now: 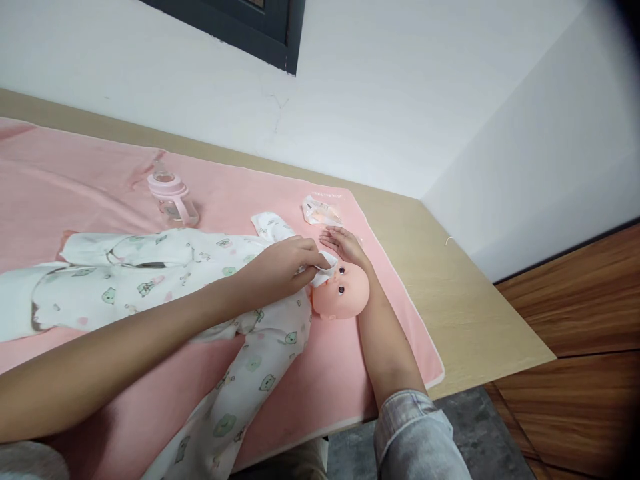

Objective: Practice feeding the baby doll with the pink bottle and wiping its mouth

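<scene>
A baby doll lies on a pink mat, its bare head to the right and its body in a white printed romper. My left hand pinches a small white cloth at the doll's forehead. My right hand rests flat behind the top of the doll's head, fingers stretched out.
A pink baby bottle lies on the mat at the back. A small clear packet sits near the mat's far right corner. The mat covers a light wooden table set against a white wall; wooden floor lies to the right.
</scene>
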Available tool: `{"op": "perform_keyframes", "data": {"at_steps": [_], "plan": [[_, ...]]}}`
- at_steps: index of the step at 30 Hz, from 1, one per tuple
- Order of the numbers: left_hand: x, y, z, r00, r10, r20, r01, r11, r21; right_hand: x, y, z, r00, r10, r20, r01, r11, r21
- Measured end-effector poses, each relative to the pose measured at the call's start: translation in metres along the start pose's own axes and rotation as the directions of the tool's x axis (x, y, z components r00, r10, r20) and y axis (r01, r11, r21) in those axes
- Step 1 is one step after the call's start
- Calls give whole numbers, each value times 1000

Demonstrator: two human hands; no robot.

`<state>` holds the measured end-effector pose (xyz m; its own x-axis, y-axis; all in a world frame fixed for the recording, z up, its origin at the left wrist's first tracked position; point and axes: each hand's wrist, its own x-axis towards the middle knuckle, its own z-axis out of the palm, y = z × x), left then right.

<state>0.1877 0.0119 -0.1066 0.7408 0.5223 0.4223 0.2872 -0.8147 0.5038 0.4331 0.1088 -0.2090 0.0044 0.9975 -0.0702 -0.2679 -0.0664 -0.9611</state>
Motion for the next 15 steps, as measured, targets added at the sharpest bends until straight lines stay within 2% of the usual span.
{"op": "perform_keyframes", "data": {"at_steps": [15], "plan": [[1,-3,2,1000,-20,-22,22,994,105,3,2,-3,1000,10,7,-10,1000,-10]]}}
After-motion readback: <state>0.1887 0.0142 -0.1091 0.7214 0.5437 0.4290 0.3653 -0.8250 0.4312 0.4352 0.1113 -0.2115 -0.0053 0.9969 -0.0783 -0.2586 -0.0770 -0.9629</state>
